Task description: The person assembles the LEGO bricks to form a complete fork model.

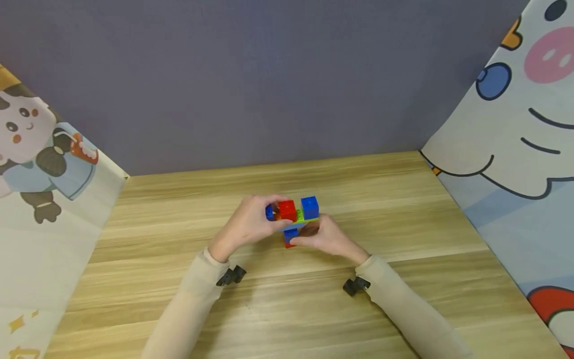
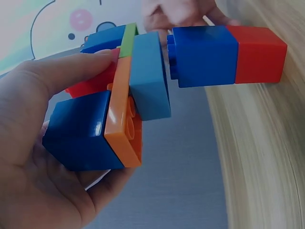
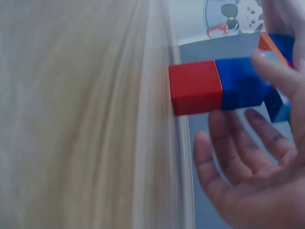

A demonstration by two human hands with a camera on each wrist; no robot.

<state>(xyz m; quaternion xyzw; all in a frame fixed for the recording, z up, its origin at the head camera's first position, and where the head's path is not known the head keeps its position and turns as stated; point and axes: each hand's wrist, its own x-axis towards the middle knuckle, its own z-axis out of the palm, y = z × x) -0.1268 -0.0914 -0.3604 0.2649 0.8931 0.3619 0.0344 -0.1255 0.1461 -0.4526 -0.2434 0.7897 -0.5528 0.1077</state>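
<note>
My left hand (image 1: 255,219) grips a toy brick build, its thumb pressed on a red brick (image 1: 287,210). That build has one blue brick (image 2: 76,133) on an orange plate (image 2: 119,114), another blue brick (image 1: 310,207) on a green plate (image 2: 127,42), and a light blue brick (image 2: 150,78) underneath. Close below stands a stack of a blue brick (image 2: 205,55) over a red brick (image 3: 195,88); a narrow gap parts it from the light blue brick. My right hand (image 1: 329,237) surrounds this stack with relaxed fingers, the thumb overlapping the blue brick in the right wrist view.
Both hands work over the middle of a wood-grain table (image 1: 394,309). A grey panel (image 1: 269,85) rises along its back edge. Cartoon-printed panels flank it, one at the left (image 1: 49,149) and one at the right (image 1: 506,144).
</note>
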